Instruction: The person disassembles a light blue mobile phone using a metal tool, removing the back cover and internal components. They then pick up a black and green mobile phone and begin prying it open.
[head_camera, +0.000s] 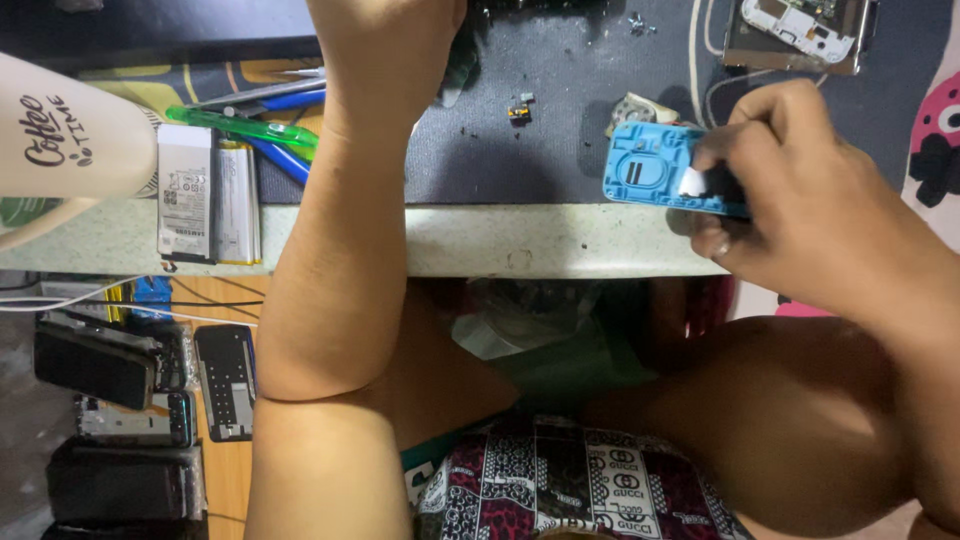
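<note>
My right hand (800, 190) grips a small blue plastic phone frame (650, 165) at its right end, over the front edge of the dark work mat (520, 150); thumb and fingers cover that end. My left hand (385, 30) reaches forward across the mat toward the top of the view, and only its wrist and back show; its fingers are cut off by the frame edge, so what it touches is hidden. A tiny loose component (519, 110) lies on the mat between my two arms.
Two flat phone batteries (207, 195) lie on the bench at left beside green and blue pry tools (265, 130) and a pale cup (70, 135). An opened phone (800, 30) sits at the back right. Several dismantled phones (120, 380) lie on a lower shelf at left.
</note>
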